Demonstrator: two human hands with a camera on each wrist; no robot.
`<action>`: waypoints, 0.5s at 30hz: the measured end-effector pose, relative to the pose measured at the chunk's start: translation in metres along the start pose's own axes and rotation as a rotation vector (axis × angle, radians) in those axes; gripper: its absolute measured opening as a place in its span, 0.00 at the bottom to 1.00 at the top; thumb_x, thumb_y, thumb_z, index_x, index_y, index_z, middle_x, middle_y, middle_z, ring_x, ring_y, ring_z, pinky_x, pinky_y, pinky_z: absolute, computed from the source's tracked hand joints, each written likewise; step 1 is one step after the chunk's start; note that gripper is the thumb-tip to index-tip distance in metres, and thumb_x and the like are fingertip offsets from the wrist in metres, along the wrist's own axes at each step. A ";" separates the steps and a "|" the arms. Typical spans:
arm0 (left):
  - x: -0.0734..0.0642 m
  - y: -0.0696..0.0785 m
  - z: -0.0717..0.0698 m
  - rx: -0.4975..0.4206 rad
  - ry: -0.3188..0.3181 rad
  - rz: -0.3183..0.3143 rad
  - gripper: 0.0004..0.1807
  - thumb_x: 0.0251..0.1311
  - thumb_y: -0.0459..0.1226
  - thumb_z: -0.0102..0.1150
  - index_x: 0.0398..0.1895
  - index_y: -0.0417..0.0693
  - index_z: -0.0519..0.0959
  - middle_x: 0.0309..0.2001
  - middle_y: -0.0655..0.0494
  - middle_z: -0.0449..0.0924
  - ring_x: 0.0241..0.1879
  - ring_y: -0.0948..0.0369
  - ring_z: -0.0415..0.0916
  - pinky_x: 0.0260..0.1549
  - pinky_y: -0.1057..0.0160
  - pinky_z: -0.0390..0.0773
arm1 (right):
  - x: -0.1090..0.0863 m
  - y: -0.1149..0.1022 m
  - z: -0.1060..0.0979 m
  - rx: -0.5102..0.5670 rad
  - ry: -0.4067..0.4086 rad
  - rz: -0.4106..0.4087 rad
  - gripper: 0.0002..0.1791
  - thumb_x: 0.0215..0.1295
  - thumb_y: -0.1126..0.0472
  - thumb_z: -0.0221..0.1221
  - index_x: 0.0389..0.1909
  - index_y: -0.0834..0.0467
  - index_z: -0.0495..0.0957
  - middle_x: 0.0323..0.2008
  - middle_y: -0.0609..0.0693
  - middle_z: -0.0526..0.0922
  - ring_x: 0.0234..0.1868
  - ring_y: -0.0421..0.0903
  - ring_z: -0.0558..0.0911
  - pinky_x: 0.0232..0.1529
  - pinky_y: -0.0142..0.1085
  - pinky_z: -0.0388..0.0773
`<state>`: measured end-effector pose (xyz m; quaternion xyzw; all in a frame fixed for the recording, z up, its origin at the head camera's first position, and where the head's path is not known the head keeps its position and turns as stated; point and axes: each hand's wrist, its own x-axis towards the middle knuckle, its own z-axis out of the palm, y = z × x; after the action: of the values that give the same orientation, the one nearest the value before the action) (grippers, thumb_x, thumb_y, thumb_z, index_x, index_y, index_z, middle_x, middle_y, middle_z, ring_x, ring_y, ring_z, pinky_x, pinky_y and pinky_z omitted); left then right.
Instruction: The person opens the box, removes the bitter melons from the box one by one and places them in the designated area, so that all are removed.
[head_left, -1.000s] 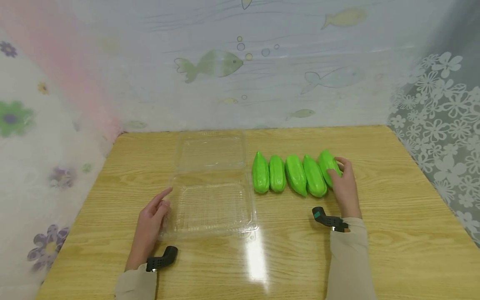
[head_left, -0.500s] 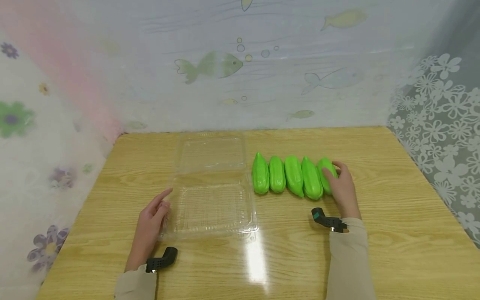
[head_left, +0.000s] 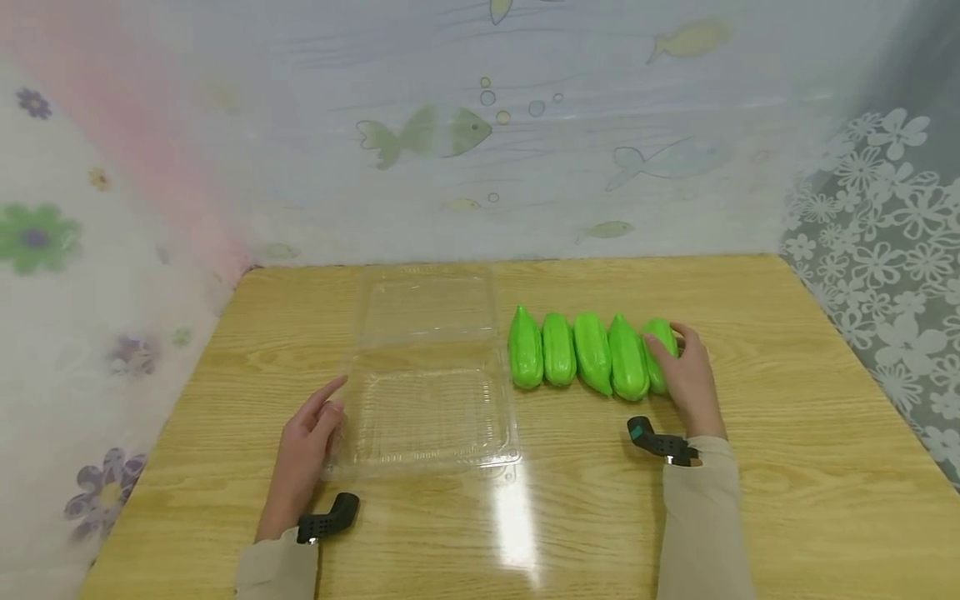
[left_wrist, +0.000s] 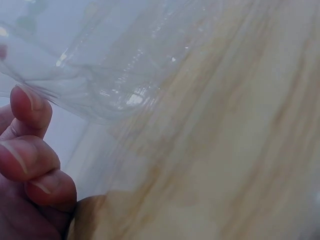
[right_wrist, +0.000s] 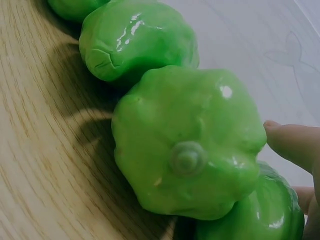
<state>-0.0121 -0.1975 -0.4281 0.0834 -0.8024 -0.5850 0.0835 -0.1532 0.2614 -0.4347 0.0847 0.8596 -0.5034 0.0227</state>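
Observation:
Several glossy green vegetable-shaped pieces, long and ridged, lie side by side in a row. My right hand (head_left: 686, 367) holds the rightmost green piece (head_left: 657, 377), thumb on its near left side and fingers round its far right. In the right wrist view, the right thumb (right_wrist: 292, 142) reaches beside the neighbouring green piece (right_wrist: 187, 120), which has a small nub at its end and partly covers the held one (right_wrist: 260, 212). My left hand (head_left: 303, 437) rests at the left edge of a clear plastic clamshell box (head_left: 427, 462), its fingertips (left_wrist: 30, 107) right at the rim.
The box's lid (head_left: 427, 300) lies folded back toward the wall. Other green pieces (head_left: 526, 350) stand in the row just right of the box. A wood-grain table (head_left: 585, 500) ends at a wall (head_left: 540, 175) with fish drawings.
My right hand has drawn the rightmost green piece slightly nearer and left, up against its neighbour. The neighbouring pieces have shifted a little. My left hand and the box stay put.

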 end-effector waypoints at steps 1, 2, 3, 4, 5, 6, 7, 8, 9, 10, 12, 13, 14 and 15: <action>0.000 0.003 0.001 0.005 -0.002 0.004 0.21 0.65 0.44 0.44 0.61 0.51 0.66 0.18 0.51 0.64 0.15 0.59 0.61 0.19 0.62 0.66 | 0.000 0.001 -0.001 0.002 0.006 -0.002 0.45 0.59 0.34 0.44 0.69 0.56 0.42 0.64 0.64 0.50 0.61 0.63 0.55 0.55 0.57 0.54; -0.001 0.005 0.002 0.012 -0.005 0.012 0.22 0.65 0.45 0.44 0.61 0.50 0.66 0.18 0.51 0.64 0.15 0.58 0.61 0.19 0.62 0.66 | 0.000 0.003 -0.002 0.005 0.014 -0.002 0.45 0.59 0.34 0.44 0.69 0.56 0.43 0.64 0.64 0.50 0.61 0.63 0.55 0.55 0.57 0.54; -0.001 0.008 0.003 0.020 -0.009 0.019 0.22 0.65 0.46 0.43 0.61 0.49 0.65 0.18 0.51 0.64 0.15 0.58 0.61 0.20 0.62 0.66 | 0.000 0.004 -0.003 0.007 0.023 -0.002 0.45 0.59 0.34 0.44 0.69 0.57 0.43 0.64 0.64 0.50 0.61 0.63 0.55 0.55 0.57 0.54; -0.001 0.009 0.004 0.023 -0.004 0.016 0.22 0.65 0.46 0.43 0.61 0.50 0.66 0.18 0.51 0.64 0.15 0.58 0.61 0.20 0.62 0.67 | -0.001 0.005 -0.003 0.009 0.034 -0.001 0.45 0.59 0.34 0.44 0.68 0.57 0.44 0.64 0.64 0.51 0.62 0.62 0.55 0.55 0.57 0.54; -0.001 0.010 0.004 0.032 0.000 0.020 0.23 0.65 0.47 0.43 0.61 0.51 0.66 0.18 0.51 0.64 0.15 0.57 0.62 0.21 0.62 0.67 | -0.001 0.006 -0.004 0.010 0.044 -0.001 0.44 0.59 0.34 0.44 0.68 0.57 0.44 0.64 0.63 0.50 0.62 0.62 0.55 0.56 0.57 0.54; -0.001 0.011 0.005 0.046 0.008 0.021 0.23 0.65 0.48 0.42 0.60 0.51 0.67 0.18 0.51 0.64 0.15 0.57 0.61 0.20 0.63 0.66 | -0.001 0.006 -0.005 0.011 0.051 0.001 0.44 0.59 0.34 0.44 0.68 0.57 0.45 0.64 0.63 0.50 0.62 0.62 0.54 0.56 0.56 0.54; -0.002 0.011 0.005 0.054 0.023 0.017 0.22 0.65 0.49 0.42 0.60 0.53 0.67 0.17 0.52 0.63 0.15 0.58 0.61 0.20 0.62 0.66 | -0.002 0.006 -0.005 0.014 0.056 0.000 0.44 0.59 0.34 0.44 0.68 0.57 0.45 0.65 0.63 0.49 0.62 0.61 0.54 0.56 0.56 0.54; -0.002 0.010 0.005 0.065 0.040 0.016 0.22 0.65 0.49 0.42 0.59 0.53 0.68 0.17 0.52 0.62 0.15 0.58 0.60 0.19 0.62 0.65 | -0.002 0.006 -0.005 0.016 0.063 0.002 0.44 0.60 0.35 0.43 0.68 0.57 0.45 0.65 0.63 0.49 0.63 0.61 0.54 0.56 0.57 0.54; -0.003 0.009 0.005 0.064 0.063 0.010 0.22 0.64 0.49 0.42 0.59 0.54 0.69 0.17 0.52 0.61 0.15 0.58 0.59 0.18 0.62 0.65 | -0.003 0.007 -0.005 0.028 0.069 0.006 0.43 0.60 0.35 0.43 0.68 0.57 0.45 0.65 0.62 0.48 0.63 0.61 0.53 0.56 0.57 0.54; -0.003 0.008 0.005 0.063 0.089 0.005 0.21 0.64 0.50 0.42 0.58 0.54 0.70 0.17 0.53 0.61 0.15 0.59 0.58 0.17 0.62 0.64 | -0.004 0.007 -0.004 0.042 0.080 0.013 0.43 0.60 0.35 0.44 0.68 0.56 0.45 0.65 0.61 0.47 0.63 0.60 0.53 0.56 0.57 0.54; -0.002 0.003 0.004 0.041 0.138 -0.003 0.21 0.64 0.49 0.42 0.56 0.53 0.71 0.16 0.54 0.59 0.15 0.60 0.57 0.16 0.63 0.62 | -0.006 0.007 -0.004 0.064 0.118 0.025 0.43 0.60 0.35 0.44 0.68 0.55 0.45 0.66 0.60 0.46 0.63 0.59 0.53 0.55 0.56 0.55; -0.002 0.000 0.004 0.013 0.163 -0.006 0.21 0.64 0.49 0.43 0.56 0.52 0.71 0.16 0.54 0.59 0.15 0.61 0.57 0.15 0.63 0.62 | -0.007 0.007 -0.003 0.076 0.144 0.027 0.42 0.60 0.36 0.44 0.68 0.54 0.45 0.66 0.59 0.45 0.63 0.58 0.53 0.55 0.56 0.56; -0.001 -0.002 0.003 -0.028 0.187 -0.009 0.21 0.64 0.48 0.44 0.55 0.49 0.72 0.16 0.54 0.58 0.14 0.61 0.57 0.15 0.64 0.61 | -0.009 0.006 -0.003 0.085 0.178 0.029 0.41 0.60 0.36 0.45 0.68 0.53 0.46 0.66 0.57 0.46 0.63 0.56 0.54 0.54 0.55 0.57; -0.001 -0.005 0.003 -0.082 0.211 -0.012 0.21 0.64 0.47 0.44 0.54 0.47 0.72 0.16 0.54 0.58 0.14 0.61 0.57 0.14 0.65 0.61 | -0.011 0.005 -0.002 0.097 0.213 0.024 0.40 0.60 0.36 0.45 0.68 0.52 0.48 0.65 0.56 0.47 0.62 0.55 0.55 0.54 0.54 0.58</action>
<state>-0.0120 -0.1962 -0.4341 0.1460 -0.7641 -0.6057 0.1671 -0.1418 0.2645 -0.4366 0.1491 0.8307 -0.5321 -0.0669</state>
